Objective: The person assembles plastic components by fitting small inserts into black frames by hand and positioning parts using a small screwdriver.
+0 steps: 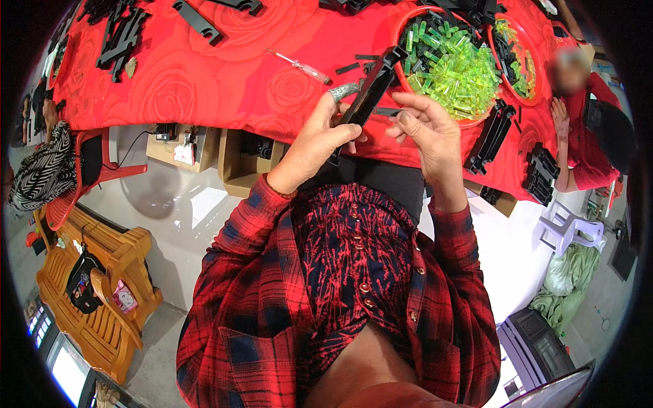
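My left hand (316, 139) is closed around a long black plastic part (373, 88), held tilted over the table's near edge. Grey wrapping (345, 90) covers a finger of that hand. Close by on the right, my right hand (432, 136) pinches a small dark strip (386, 111) between thumb and fingers. The strip points at the side of the black part; whether it touches is hard to tell. Beyond my right hand stands a red basin (471, 124) full of translucent green pieces (452, 64) and dark ones. A few loose dark strips (347, 69) lie left of the basin.
A clear-handled screwdriver (309, 70) lies on the red tablecloth (224, 88). Black parts are piled at far left (119, 41) and near right (490, 139). A second red basin (525, 103) stands right. Another person's hand (560, 119) rests at the table's right edge.
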`<state>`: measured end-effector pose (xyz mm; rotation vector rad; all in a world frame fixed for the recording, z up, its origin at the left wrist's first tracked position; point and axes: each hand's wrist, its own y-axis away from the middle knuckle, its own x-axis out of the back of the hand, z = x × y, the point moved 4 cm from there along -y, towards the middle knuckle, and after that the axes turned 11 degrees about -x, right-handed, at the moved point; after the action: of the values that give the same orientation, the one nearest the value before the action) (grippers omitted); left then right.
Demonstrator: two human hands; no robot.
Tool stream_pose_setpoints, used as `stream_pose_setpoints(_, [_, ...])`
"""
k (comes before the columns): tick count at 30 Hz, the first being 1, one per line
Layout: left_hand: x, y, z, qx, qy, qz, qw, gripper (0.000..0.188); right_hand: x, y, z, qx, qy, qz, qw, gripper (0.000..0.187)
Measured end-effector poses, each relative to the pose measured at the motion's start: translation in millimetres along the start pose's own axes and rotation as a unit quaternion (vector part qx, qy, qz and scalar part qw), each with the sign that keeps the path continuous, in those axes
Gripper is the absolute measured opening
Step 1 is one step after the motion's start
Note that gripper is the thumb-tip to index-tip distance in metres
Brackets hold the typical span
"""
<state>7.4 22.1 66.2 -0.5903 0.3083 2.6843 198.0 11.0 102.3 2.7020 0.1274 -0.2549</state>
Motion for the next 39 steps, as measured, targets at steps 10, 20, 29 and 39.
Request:
stream_pose_setpoints(10, [-5, -2, -15, 0.021, 0.095, -0.026, 0.995, 0.062, -16, 5, -26, 0.059, 0.138, 0.082, 0.985, 0.016])
stream_pose_setpoints(20, [-12, 1, -14, 0.072, 0.165, -0.049, 0.983, 0.065, -18, 7, -37, 0.184, 0.303, 0.172, 0.919, 0.004])
stream_pose_setpoints(29, [-15, -1, -19, 0.076, 0.2, -0.076, 0.974, 0.064, -17, 8, -40, 0.171, 0.387, 0.224, 0.878, 0.009])
stream_pose_setpoints(39, [-19, -2, -20, 0.072, 0.219, -0.058, 0.971, 0.061, -21, 9, -38, 0.168, 0.419, 0.232, 0.861, 0.007])
